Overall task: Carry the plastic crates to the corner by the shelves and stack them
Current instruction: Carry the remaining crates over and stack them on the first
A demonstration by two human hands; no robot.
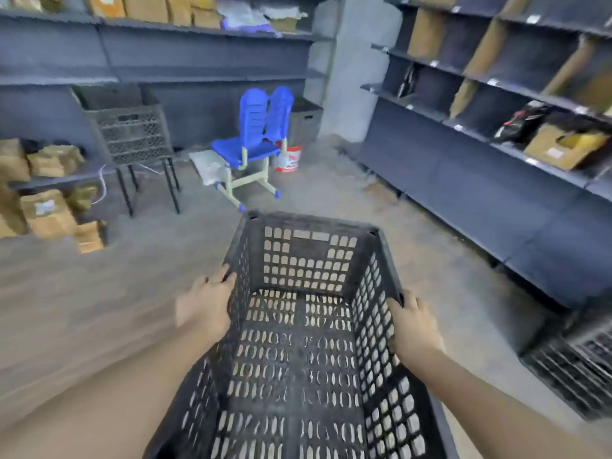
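Observation:
I hold a black perforated plastic crate [308, 326] in front of me above the floor, open side up and empty. My left hand [207, 303] grips its left rim and my right hand [412, 326] grips its right rim. A second black crate [132, 134] sits on a small dark stand at the back left, by the shelves. Part of another black crate [576, 366] lies on the floor at the right edge, blurred.
Dark shelves [496, 144] line the right wall and more shelves [198, 54] run along the back, holding cardboard boxes. Two blue chairs [258, 140], a red and white bucket [289, 159] and a grey box [304, 122] stand in the far corner. Brown boxes [46, 207] pile up at left.

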